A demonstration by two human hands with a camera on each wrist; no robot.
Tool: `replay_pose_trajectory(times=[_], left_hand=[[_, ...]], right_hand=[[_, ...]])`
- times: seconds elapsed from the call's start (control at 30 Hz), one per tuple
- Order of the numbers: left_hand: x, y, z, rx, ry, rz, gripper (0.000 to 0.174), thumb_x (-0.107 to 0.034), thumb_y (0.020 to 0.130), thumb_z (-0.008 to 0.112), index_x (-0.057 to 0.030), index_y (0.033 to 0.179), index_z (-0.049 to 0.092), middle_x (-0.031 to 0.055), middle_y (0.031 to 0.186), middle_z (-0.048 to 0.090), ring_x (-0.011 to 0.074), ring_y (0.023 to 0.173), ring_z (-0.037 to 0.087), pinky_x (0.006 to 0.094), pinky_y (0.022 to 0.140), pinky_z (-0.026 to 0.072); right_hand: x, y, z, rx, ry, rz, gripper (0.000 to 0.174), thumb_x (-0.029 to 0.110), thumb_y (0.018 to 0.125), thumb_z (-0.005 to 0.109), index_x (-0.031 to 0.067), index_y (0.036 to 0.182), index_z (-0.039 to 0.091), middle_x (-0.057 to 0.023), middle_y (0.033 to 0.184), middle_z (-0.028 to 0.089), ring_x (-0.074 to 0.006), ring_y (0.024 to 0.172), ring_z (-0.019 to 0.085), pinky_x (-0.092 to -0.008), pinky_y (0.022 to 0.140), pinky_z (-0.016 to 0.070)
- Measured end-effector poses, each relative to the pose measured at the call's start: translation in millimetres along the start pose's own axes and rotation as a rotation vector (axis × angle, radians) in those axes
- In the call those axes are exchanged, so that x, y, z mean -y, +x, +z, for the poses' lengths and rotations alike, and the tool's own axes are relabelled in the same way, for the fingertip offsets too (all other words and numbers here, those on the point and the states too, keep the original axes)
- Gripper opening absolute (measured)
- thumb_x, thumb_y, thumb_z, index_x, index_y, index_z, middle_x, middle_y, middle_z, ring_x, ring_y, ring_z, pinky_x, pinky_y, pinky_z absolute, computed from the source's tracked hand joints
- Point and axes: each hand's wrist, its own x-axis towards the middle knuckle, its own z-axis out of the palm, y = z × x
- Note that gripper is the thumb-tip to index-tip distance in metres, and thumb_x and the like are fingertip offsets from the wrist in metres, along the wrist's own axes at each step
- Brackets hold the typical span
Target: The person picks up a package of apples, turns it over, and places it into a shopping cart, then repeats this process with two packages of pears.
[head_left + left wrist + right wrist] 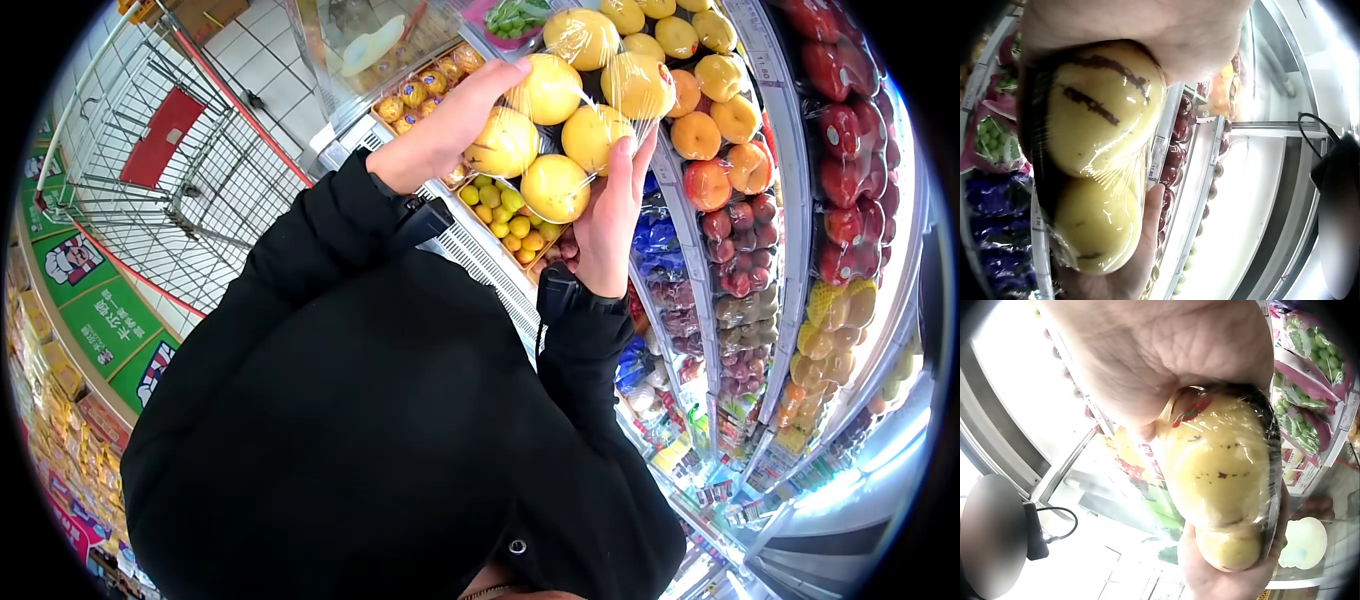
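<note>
Both hands hold a film-wrapped pack of several round yellow fruits (555, 188), raised over the fruit display in the head view. My left hand (440, 135) grips its left side, thumb on the upper edge. On the near right side my right hand (608, 220) clasps the pack, its thumb against the film. Brown streaks mark the yellow fruits (1107, 106) in the left wrist view, where the left palm (1135, 31) covers the top end. A red sticker shows on a yellow fruit (1219, 462) beside the right palm (1166, 356); the pack's underside looks dark. Some fingers are hidden behind it.
A wire shopping cart (165, 140) with a red panel stands at upper left on the tiled floor. Below the pack are small yellow-green fruits (510, 215). Shelves on the right carry orange fruits (697, 137) and wrapped red apples (840, 130). Bagged green grapes (1325, 356) lie nearby.
</note>
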Motion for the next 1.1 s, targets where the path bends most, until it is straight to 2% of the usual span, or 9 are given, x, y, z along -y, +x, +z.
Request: replay_pose_trajectory(times=[0.07,0.17,0.2,0.3,0.4,0.57,0.73,0.97,1.1], left_hand=[[-5.8,-1.7,3.6,0.003,-0.006,0.055,0.046,-0.038,0.096,0.058,-0.0005,0.122,0.052,0.0081,0.115,0.060,0.0125,0.104,0.060,0.0276,0.086,0.0507],[-16.3,-11.0,7.4,0.075,0.047,0.202,0.048,-0.033,0.093,0.064,0.0015,0.125,0.054,0.0080,0.114,0.063,0.0121,0.102,0.061,0.0262,0.086,0.0504],[-17.5,-11.2,7.3,0.066,0.040,0.251,0.047,-0.030,0.092,0.066,0.0028,0.125,0.056,0.0084,0.113,0.065,0.0118,0.099,0.063,0.0261,0.086,0.0507],[-20.5,-10.3,5.7,0.048,0.037,0.260,0.046,-0.030,0.092,0.066,0.0027,0.123,0.056,0.0080,0.112,0.065,0.0116,0.099,0.063,0.0267,0.087,0.0510],[-24.4,-10.7,8.4,0.020,-0.061,0.229,0.046,-0.030,0.093,0.065,0.0027,0.124,0.055,0.0074,0.111,0.064,0.0112,0.097,0.064,0.0268,0.087,0.0512],[-28.2,-15.6,8.4,-0.013,0.022,0.217,0.063,-0.020,0.090,0.068,0.0017,0.140,0.037,0.0101,0.123,0.057,0.0146,0.107,0.060,0.0277,0.089,0.0507],[-25.2,-20.1,14.6,0.012,0.079,0.244,0.081,-0.006,0.087,0.068,-0.0030,0.151,0.018,0.0130,0.138,0.045,0.0191,0.122,0.050,0.0298,0.099,0.0456],[-19.7,-20.0,24.6,0.093,0.303,0.410,0.081,-0.003,0.088,0.064,-0.0043,0.153,0.015,0.0132,0.142,0.042,0.0192,0.126,0.048,0.0307,0.104,0.0412],[-17.6,-23.7,35.8,0.092,0.262,0.426,0.078,-0.003,0.090,0.061,-0.0048,0.153,0.015,0.0126,0.142,0.042,0.0190,0.126,0.048,0.0312,0.105,0.0403]], right_hand=[[2.1,0.6,3.2,0.014,-0.013,-0.010,0.063,0.021,0.102,0.046,0.0103,0.154,0.013,-0.0124,0.147,0.037,-0.0232,0.132,0.042,-0.0375,0.108,0.0372],[-3.6,3.3,-2.3,0.073,-0.074,-0.079,0.066,0.015,0.101,0.048,0.0126,0.155,0.011,-0.0121,0.147,0.036,-0.0227,0.131,0.042,-0.0372,0.107,0.0383],[-1.8,2.7,-2.5,0.098,-0.112,-0.077,0.073,0.009,0.097,0.053,0.0140,0.155,0.009,-0.0125,0.147,0.035,-0.0226,0.130,0.043,-0.0365,0.107,0.0377],[4.8,-1.2,4.1,0.160,-0.098,-0.057,0.090,0.011,0.089,0.065,0.0078,0.154,0.004,-0.0148,0.150,0.029,-0.0226,0.135,0.036,-0.0353,0.110,0.0317],[0.4,-1.9,4.8,0.198,-0.124,-0.070,0.096,0.009,0.085,0.069,0.0075,0.154,0.001,-0.0165,0.148,0.030,-0.0247,0.136,0.035,-0.0360,0.110,0.0324],[2.6,-3.2,8.4,0.240,-0.072,-0.011,0.107,0.010,0.079,0.074,0.0054,0.152,-0.004,-0.0194,0.148,0.029,-0.0275,0.136,0.034,-0.0370,0.110,0.0333],[8.1,-3.7,4.8,0.217,-0.062,0.109,0.117,0.009,0.071,0.081,0.0029,0.152,-0.003,-0.0208,0.146,0.032,-0.0277,0.133,0.039,-0.0355,0.106,0.0391],[-3.5,-3.8,-5.0,0.132,-0.143,-0.024,0.112,0.011,0.074,0.080,0.0000,0.151,0.000,-0.0208,0.143,0.036,-0.0264,0.131,0.042,-0.0356,0.105,0.0402],[-0.5,-5.4,-4.8,0.072,-0.122,-0.126,0.104,0.010,0.078,0.077,0.0005,0.151,0.004,-0.0204,0.142,0.037,-0.0259,0.129,0.045,-0.0359,0.105,0.0411]])
